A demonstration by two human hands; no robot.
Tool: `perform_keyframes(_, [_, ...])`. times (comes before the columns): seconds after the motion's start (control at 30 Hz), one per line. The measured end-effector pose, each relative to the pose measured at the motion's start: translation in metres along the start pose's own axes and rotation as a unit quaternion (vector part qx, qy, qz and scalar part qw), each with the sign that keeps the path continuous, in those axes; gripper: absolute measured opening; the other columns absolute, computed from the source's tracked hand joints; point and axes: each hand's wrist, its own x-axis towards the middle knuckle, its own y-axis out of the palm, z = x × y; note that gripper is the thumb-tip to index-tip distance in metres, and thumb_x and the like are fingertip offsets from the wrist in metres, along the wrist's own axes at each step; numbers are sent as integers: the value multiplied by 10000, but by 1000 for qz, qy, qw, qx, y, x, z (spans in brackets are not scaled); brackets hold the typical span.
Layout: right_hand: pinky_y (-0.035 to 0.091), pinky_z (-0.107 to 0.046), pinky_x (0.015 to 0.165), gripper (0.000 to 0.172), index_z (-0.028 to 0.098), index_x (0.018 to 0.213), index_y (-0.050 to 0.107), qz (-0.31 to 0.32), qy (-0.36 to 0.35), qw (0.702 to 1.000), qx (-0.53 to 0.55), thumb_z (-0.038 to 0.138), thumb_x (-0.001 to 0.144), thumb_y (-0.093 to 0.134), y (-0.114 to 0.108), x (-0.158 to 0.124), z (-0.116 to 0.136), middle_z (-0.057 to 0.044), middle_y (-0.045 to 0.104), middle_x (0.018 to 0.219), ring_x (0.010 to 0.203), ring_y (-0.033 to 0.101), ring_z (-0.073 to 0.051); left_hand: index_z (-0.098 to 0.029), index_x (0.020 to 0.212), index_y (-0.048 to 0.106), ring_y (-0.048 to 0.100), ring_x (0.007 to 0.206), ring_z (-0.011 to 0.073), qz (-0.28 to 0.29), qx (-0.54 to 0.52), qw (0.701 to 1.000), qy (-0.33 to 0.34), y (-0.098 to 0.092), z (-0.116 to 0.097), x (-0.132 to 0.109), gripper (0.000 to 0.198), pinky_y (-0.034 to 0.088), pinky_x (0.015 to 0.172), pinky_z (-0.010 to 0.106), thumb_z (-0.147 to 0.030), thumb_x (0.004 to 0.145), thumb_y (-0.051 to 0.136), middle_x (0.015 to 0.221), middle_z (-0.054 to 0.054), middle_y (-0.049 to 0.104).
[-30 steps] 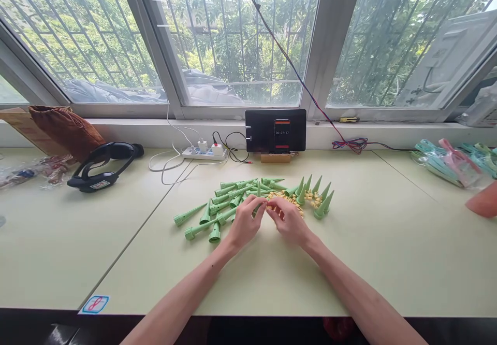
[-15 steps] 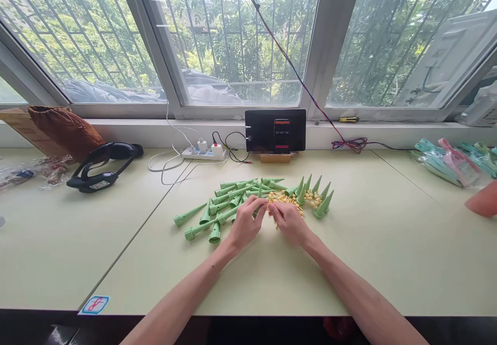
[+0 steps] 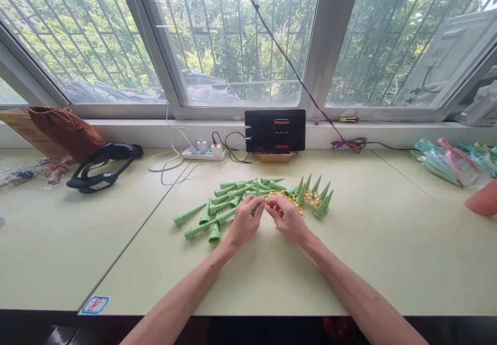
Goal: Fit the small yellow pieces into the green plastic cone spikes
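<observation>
My left hand (image 3: 244,220) is closed round a green plastic spike (image 3: 257,188), whose pointed tip rises above the fingers. Close beside it, my right hand (image 3: 290,223) pinches thumb and forefinger together at a small yellow piece, mostly hidden by the fingertips. Both hands' fingertips almost meet. Around and beyond the left hand lie more green spikes with ribbed caps (image 3: 204,230). Behind the right hand spreads a heap of small yellow pieces (image 3: 310,196). Several short green cones (image 3: 323,209) stand point up at the heap's right side.
At the table's back stands a black screen (image 3: 256,132) with a timer phone in front. A power strip (image 3: 190,153) with cables sits left of it. Headphones (image 3: 97,171) and a brown pouch (image 3: 66,130) lie at left, plastic-wrapped bundles (image 3: 442,161) at right.
My hands have drawn slightly apart at the fingertips. The left hand and its spike have shifted a little to the left.
</observation>
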Motion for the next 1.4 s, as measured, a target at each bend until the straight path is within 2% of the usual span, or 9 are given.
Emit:
perform_keyframes(0.3, [364, -272, 570, 355, 204, 728, 519, 4, 20, 999, -35, 355, 1015, 373, 0, 1, -1, -4, 552, 662, 589, 487, -146, -214, 1034, 672, 601, 767, 148, 11, -8, 1000, 12, 1, -2, 0, 204, 488, 664, 266, -263, 974, 483, 908, 48, 638])
perform_keyframes(0.43, [361, -273, 574, 414, 204, 698, 508, 14, 33, 999, -31, 394, 1028, 344, 0, 0, -2, -2, 551, 629, 569, 492, -144, -219, 1029, 677, 601, 764, 143, 13, -10, 1000, 18, 1, -4, 0, 202, 492, 677, 269, -245, 973, 484, 911, 45, 641])
perform_keyframes(0.63, [361, -269, 570, 383, 205, 704, 490, -14, 46, 998, -33, 380, 1022, 368, 0, 0, 1, 4, 525, 636, 582, 478, -144, -217, 1030, 677, 598, 762, 147, 5, -7, 1000, 12, 0, -3, 1, 205, 486, 675, 269, -259, 974, 484, 897, 45, 634])
perform_keyframes(0.77, [401, -264, 579, 184, 199, 928, 575, -14, 31, 999, -7, 330, 987, 461, 0, 0, 2, -22, 620, 824, 617, 516, -135, -219, 1025, 673, 593, 773, 146, -2, -1, 1000, -5, 0, -1, 1, 193, 475, 689, 265, -259, 972, 492, 892, 38, 628])
perform_keyframes(0.87, [422, -265, 583, 128, 201, 1004, 582, -2, 4, 1000, 4, 277, 964, 487, 0, -1, 1, -48, 631, 931, 658, 542, -138, -222, 1024, 673, 591, 778, 145, -2, -2, 1000, -8, 0, -1, 1, 191, 468, 691, 262, -258, 972, 493, 893, 35, 626])
perform_keyframes(0.97, [424, -267, 591, 125, 204, 982, 580, -1, -9, 1000, 6, 242, 964, 462, 1, -1, 0, -53, 623, 913, 691, 546, -150, -220, 1028, 673, 592, 766, 142, 3, -6, 1000, -5, 1, -2, 1, 194, 466, 686, 259, -253, 973, 490, 887, 33, 625])
perform_keyframes(1.13, [397, -266, 595, 140, 195, 900, 567, 4, 6, 1000, -8, 240, 965, 452, 0, 0, 1, -31, 595, 807, 667, 522, -151, -213, 1027, 669, 588, 768, 136, 8, -8, 1000, 0, 0, -2, 0, 185, 468, 688, 254, -237, 970, 495, 899, 35, 626])
perform_keyframes(1.4, [335, -263, 579, 296, 203, 727, 476, 10, 19, 999, -30, 274, 1002, 391, 1, 1, -2, 7, 520, 672, 603, 457, -138, -203, 1002, 664, 591, 761, 135, 13, -11, 1000, 11, 1, -3, 0, 175, 474, 675, 252, -233, 966, 496, 897, 39, 629])
